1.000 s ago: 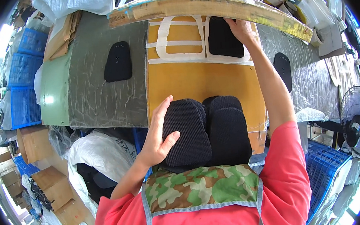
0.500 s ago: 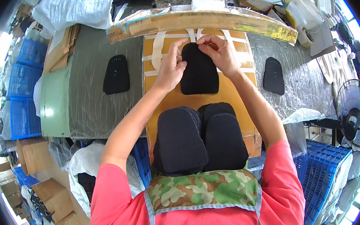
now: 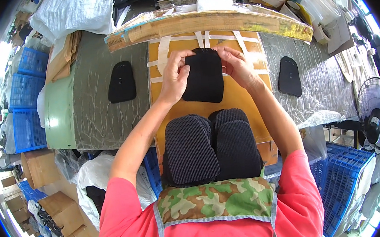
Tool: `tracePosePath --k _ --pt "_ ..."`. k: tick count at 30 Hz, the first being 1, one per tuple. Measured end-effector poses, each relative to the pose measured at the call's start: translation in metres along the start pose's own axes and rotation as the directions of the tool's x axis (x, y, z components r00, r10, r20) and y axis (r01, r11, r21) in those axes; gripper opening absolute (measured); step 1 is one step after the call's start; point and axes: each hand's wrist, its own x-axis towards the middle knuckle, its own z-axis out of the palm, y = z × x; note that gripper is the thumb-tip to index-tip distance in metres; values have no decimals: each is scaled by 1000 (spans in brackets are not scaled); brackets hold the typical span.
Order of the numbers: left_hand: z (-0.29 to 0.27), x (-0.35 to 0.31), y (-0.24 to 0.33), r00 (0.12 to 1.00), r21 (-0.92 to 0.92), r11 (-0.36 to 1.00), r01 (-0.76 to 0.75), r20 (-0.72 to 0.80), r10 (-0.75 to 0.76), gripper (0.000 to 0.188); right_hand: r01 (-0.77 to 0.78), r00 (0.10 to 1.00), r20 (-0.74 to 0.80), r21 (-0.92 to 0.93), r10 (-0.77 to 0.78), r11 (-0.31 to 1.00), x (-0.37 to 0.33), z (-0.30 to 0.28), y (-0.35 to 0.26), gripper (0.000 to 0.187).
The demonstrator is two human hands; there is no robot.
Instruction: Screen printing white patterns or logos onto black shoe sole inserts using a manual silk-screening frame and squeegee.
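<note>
A black fabric pad [image 3: 202,77] hangs between my two hands over the tan board, its top edge pinched at both corners. My left hand [image 3: 178,74] grips the upper left corner between thumb and fingers. At the upper right corner, my right hand [image 3: 237,65] pinches the edge with its fingertips. The top edge looks flattened between them, and its far side is hidden. Closer to me lie two stacks of similar pads: a mesh-faced stack [image 3: 190,150] on the left and a smoother stack [image 3: 236,148] on the right.
Single black pads with small marks lie on the left table cover [image 3: 95,117] and on the right one. A wooden bar [image 3: 209,25] crosses behind the tan board [image 3: 248,109], which has white tape strips. A fan [image 3: 374,120] and blue crates [image 3: 347,181] stand at the right.
The pad's rounded top has become flatter and wider between my fingers, and its lower end has shifted left. My hands have moved slightly toward me, the left one a little leftward.
</note>
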Motion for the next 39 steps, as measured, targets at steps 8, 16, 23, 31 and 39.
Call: tracePosePath --k 8,16,23,31,39 --pt "2 2 9 994 47 993 -107 -20 108 14 157 878 -214 -715 -428 681 29 -49 18 26" --pt "-29 -27 -20 977 26 997 79 -200 -72 26 68 558 131 -991 -819 -111 67 -76 -23 26" --pt "-43 -39 -25 990 36 995 92 -113 -88 38 -4 764 155 -969 -626 -246 65 -51 -11 39" --pt "-41 -40 -21 987 69 994 88 -144 -77 31 99 896 215 -949 -388 -299 72 -41 8 66" --pt "-45 -41 -22 987 11 994 111 -121 -109 29 175 928 276 -917 -252 -360 59 -43 7 76"
